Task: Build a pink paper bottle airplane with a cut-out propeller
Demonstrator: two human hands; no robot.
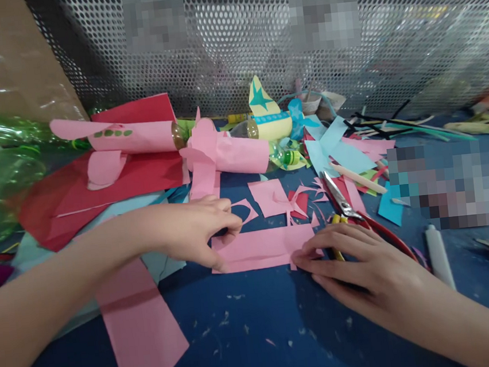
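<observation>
A pink paper strip with a lengthwise crease lies across the blue table before me. My left hand is open at its left end, the thumb tip touching the paper and the bent fingers apart above it. At the right end, my right hand lies low with fingers stretched out, their tips on the strip's corner. Red-handled scissors lie partly under and behind my right hand, blades pointing away. A yellow object shows beside its fingers. Pink paper scraps lie just beyond the strip.
Behind stand pink paper-covered bottles and a yellow-and-blue one, before a perforated metal screen. Red sheets and green bottles are left. A pink sheet lies near my left forearm; a white stick is right.
</observation>
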